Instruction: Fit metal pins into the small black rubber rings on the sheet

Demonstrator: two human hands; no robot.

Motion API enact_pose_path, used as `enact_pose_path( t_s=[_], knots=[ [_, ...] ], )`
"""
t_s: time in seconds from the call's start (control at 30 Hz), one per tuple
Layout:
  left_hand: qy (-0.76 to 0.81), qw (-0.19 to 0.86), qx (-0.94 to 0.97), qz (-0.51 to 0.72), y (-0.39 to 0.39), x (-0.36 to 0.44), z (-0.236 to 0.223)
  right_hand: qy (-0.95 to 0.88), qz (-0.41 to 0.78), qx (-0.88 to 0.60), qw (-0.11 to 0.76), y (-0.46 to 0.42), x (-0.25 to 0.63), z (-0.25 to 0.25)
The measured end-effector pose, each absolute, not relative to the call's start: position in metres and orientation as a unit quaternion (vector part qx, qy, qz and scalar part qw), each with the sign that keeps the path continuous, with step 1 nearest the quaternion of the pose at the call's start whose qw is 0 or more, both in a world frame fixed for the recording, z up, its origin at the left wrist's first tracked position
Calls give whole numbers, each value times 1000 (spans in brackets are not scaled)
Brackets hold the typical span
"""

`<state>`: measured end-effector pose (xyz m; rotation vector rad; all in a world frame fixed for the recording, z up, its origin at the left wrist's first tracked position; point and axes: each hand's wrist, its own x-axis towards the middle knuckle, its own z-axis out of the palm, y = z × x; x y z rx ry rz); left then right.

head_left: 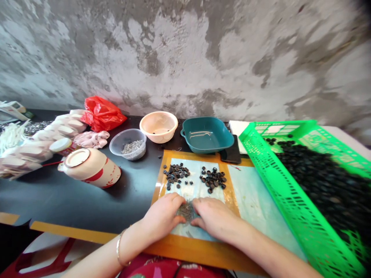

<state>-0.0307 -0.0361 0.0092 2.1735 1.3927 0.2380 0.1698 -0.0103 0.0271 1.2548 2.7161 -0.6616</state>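
Both hands rest on the pale mat point(199, 231), on either side of a small pile of thin grey metal pins point(186, 211). My left hand point(166, 212) touches the pile's left side, thumb and forefinger apart. From the right, my right hand point(213, 216) curves against it, its thumb also apart from the fingers. The other fingers are partly hidden. Just beyond lie two groups of small black ring-shaped pieces, a left group point(175, 173) and a right group point(213, 179).
A clear bowl point(127, 133) holds more pins. Behind stand a peach bowl point(159, 116) and a teal basin point(207, 135). A green crate point(272, 189) of black pieces flanks my right arm. Leftward are a large cup point(95, 170) and a red bag point(101, 114).
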Motion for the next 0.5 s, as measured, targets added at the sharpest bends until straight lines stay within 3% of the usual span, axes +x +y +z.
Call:
enact_pose_path(
  t_s=[0.2,0.5],
  knots=[
    [515,290,796,130,-35,-36,11,878,-244,413,1,-13,183,23],
    [541,226,790,180,-27,-57,11,882,-234,396,-103,-13,181,10]
  ],
)
